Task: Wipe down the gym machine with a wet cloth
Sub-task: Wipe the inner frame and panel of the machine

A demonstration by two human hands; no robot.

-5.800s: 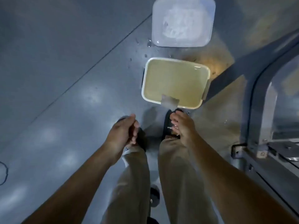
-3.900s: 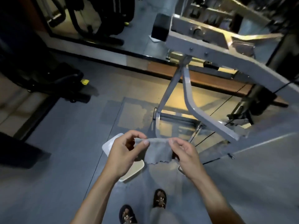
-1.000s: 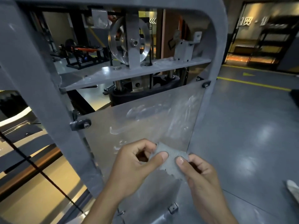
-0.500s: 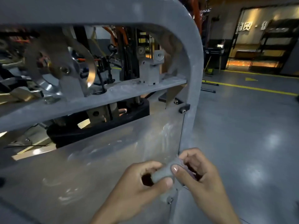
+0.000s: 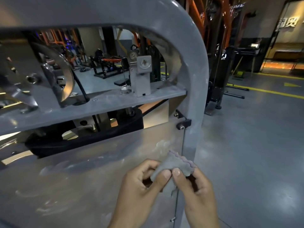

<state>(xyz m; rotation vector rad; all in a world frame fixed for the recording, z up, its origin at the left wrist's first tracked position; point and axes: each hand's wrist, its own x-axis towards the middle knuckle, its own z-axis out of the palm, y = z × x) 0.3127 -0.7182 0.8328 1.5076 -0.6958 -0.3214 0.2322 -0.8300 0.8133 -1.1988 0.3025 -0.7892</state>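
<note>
Both hands are up in front of the machine w/ the cloth (image 5: 174,167) bunched between them. Left hand (image 5: 139,183) pinches it thumb vs curled fingers; right hand (image 5: 195,186) does the same from the other side, thumb tip pressed on the fabric next to the left thumb. So 2 pinch grips, fingers narrow, neither hand free. Cloth is small, grey, w/ a wavy purplish hem at the top edge; it sits just in front of the clear panel (image 5: 79,178), near the frame (image 5: 195,96) upright on the right. Can't tell if the fabric actually touches the panel or hangs just off it. Panel shows pale smears and streaks over much of its face, incl. a patch right above the cloth, so it looks part-wetted or still dirty, not finished. Crossbar (image 5: 92,106) above looks dusty and mottled, and the frame has light blotches; pulley (image 5: 54,71) and bracket (image 5: 142,74) show no sign of wiping. My read: early in the job, approx at the "fold/ready the cloth" step, w/ real wiping of panel, crossbar, frame and hardware still left. Whether the cloth is wet can't be seen here.
</note>
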